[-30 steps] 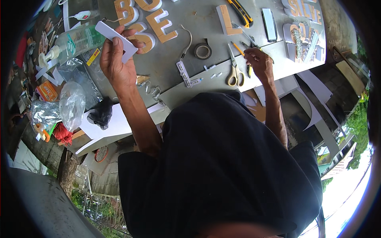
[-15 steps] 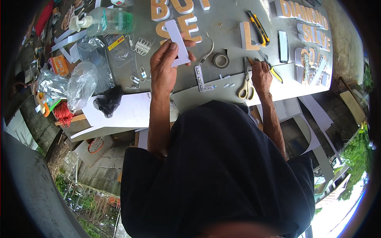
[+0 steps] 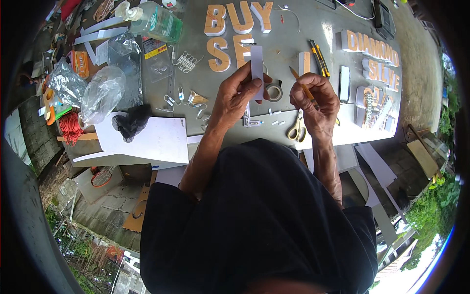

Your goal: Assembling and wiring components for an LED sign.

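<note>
Raised over the table, my left hand is closed around a flat white L-shaped piece, now turned so it looks like a narrow strip. To its right, my right hand pinches a pencil, the point angled up and left. The two hands are apart. Between them on the table lies a roll of dark tape. Scissors with gold-coloured handles sit below my right hand. A short strip of white light modules lies below my left hand, partly hidden by it.
Block letters with brown paper faces stand at the back, more at the right. A yellow-black utility knife and a phone-like slab lie right. Leftward are a pump bottle, clear plastic bags and a white sheet.
My right hand has lifted off the table with the pencil. My left hand has moved right and lower, turning the white piece more edge-on. The view has shifted slightly.
</note>
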### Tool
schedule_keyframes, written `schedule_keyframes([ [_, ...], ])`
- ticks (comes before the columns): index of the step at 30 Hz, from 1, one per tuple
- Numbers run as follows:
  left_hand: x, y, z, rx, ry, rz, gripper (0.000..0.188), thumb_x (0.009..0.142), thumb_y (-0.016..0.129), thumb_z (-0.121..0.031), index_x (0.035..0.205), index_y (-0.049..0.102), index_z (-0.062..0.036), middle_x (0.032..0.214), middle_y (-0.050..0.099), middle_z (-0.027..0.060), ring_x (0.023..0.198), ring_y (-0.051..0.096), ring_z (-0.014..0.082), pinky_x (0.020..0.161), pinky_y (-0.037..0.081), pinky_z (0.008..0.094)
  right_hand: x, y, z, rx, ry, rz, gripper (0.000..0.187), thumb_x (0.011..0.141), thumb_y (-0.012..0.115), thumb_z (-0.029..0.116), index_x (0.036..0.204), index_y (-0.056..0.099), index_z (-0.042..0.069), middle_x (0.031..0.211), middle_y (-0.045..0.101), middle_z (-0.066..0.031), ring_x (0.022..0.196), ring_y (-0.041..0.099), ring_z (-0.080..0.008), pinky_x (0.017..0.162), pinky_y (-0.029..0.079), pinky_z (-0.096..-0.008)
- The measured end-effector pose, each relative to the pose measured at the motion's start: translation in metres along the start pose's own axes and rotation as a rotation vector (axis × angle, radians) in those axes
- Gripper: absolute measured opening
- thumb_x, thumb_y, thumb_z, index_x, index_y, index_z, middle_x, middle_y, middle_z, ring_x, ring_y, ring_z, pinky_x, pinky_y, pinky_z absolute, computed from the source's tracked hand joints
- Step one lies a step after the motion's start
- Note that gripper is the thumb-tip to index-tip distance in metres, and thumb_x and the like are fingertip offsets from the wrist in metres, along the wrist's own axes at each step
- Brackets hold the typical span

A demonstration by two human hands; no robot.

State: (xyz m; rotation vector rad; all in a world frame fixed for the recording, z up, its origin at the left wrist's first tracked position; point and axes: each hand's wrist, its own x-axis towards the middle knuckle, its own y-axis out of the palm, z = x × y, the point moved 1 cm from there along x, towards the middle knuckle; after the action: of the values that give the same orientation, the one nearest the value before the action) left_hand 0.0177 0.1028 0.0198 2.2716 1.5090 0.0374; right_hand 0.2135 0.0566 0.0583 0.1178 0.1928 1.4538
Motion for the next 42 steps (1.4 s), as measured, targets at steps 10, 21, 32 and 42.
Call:
schedule_keyframes([
  [10,-0.012,0.017,-0.012,0.110,0.086,0.017,0.036,0.105,0.054,-0.012,0.139,0.051,-0.0007,0.097,0.064,0.0065,0.079,0.066,0.0126,0.069,0.054,0.0277,0.016,0.029,0.016,-0.290,-0.054,0.006,0.024,0.102,0.059,0.019,0.107,0.069,-0.002,0.080,0.074,-0.0087,0.071,0.067,-0.0114,0.066,0.054,-0.0268],
  [21,-0.012,0.020,-0.009,0.119,0.085,0.019,0.038,0.103,0.055,-0.008,0.140,0.051,-0.0002,0.096,0.066,0.0073,0.077,0.066,0.0124,0.070,0.054,0.0274,0.020,0.028,0.008,-0.385,-0.112,-0.009,0.017,0.097,0.064,0.013,0.103,0.070,-0.001,0.078,0.074,-0.0075,0.072,0.071,-0.0128,0.068,0.056,-0.0271],
  [32,-0.014,0.020,-0.008,0.126,0.099,0.008,0.032,0.103,0.053,-0.005,0.135,0.053,0.0013,0.097,0.067,0.0078,0.077,0.067,0.0133,0.071,0.054,0.0280,0.013,0.022,0.010,-0.332,-0.050,0.003,0.018,0.098,0.062,0.014,0.101,0.071,-0.002,0.077,0.073,-0.0076,0.070,0.069,-0.0115,0.065,0.054,-0.0269],
  [42,-0.013,0.021,-0.007,0.118,0.083,-0.017,0.033,0.103,0.053,-0.004,0.136,0.052,0.0016,0.098,0.068,0.0078,0.078,0.068,0.0139,0.070,0.055,0.0296,0.004,0.022,0.005,-0.250,-0.061,-0.085,0.018,0.097,0.068,0.015,0.105,0.072,-0.002,0.087,0.075,-0.0086,0.081,0.071,-0.0145,0.073,0.055,-0.0276],
])
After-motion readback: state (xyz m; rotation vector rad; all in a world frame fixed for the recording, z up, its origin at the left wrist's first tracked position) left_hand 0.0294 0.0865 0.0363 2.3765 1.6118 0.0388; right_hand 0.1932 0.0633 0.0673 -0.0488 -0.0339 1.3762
